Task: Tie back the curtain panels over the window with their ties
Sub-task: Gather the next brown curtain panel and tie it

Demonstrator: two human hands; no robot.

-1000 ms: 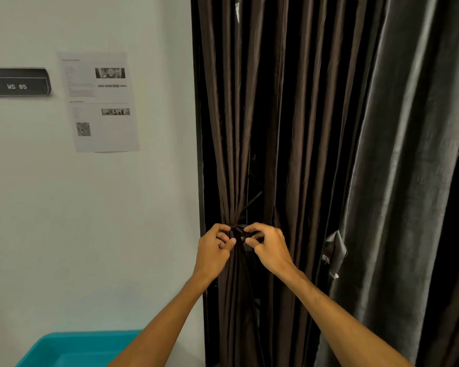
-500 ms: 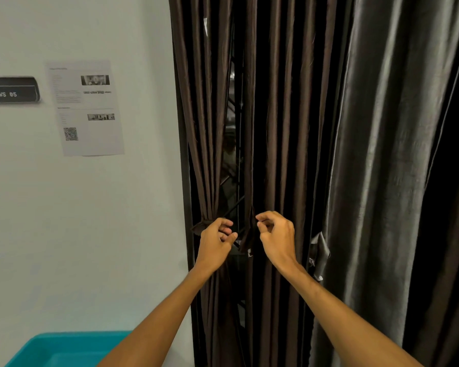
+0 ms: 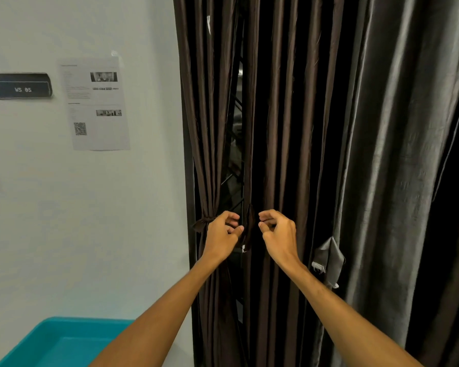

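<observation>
By the wall (image 3: pixel 90 207), seemingly mid-tying: right of the tie (image 3: pixel 203 224), right hand (image 3: pixel 278 234) curls empty, left hand (image 3: pixel 220 237)'s hold unclear; next likely needs grasping both ends.

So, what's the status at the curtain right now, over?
Left grip curled at dark brown fabric tie, hold unclear; right grip curled, empty. Tie loops a narrow bunch of brown pleated curtain; loose brown strip hangs between. Nothing in the way.

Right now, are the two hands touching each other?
Apart. The head view shows a dark fabric strip hanging in the gap between the left hand and the right hand.
</observation>
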